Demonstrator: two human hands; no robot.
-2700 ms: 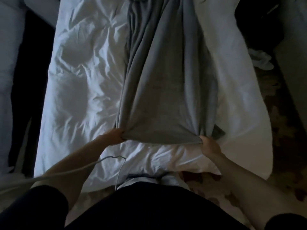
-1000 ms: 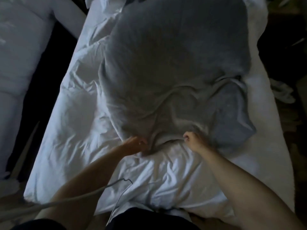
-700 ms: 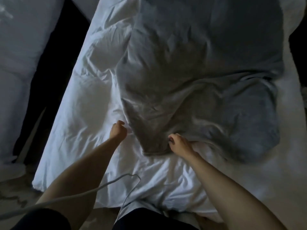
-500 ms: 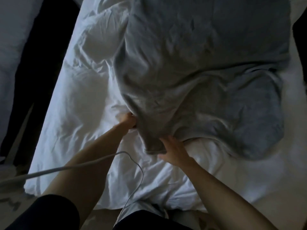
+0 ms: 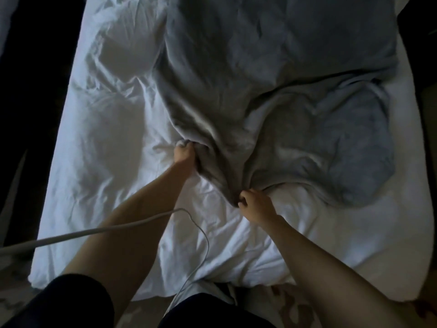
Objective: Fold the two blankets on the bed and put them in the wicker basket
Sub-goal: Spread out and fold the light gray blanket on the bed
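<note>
A grey blanket (image 5: 272, 74) lies spread and rumpled over the white bed (image 5: 106, 143), reaching from the top of the view down to a bunched point near the middle. My left hand (image 5: 183, 155) grips the blanket's left edge in a fist. My right hand (image 5: 254, 203) pinches the bunched lower tip of the same blanket. A bluer grey patch of cloth (image 5: 354, 150) sits at the right; I cannot tell whether it is a second blanket. No wicker basket is in view.
A white cable (image 5: 113, 229) runs from the left edge across my left forearm and loops down toward my waist. Dark gaps flank the bed on both sides. Patterned floor (image 5: 290, 306) shows at the foot of the bed.
The blanket, first held taut by two corners, was flung out flat over the bed. Both hands then let go and took hold again, left at the edge, right at the lower tip.
</note>
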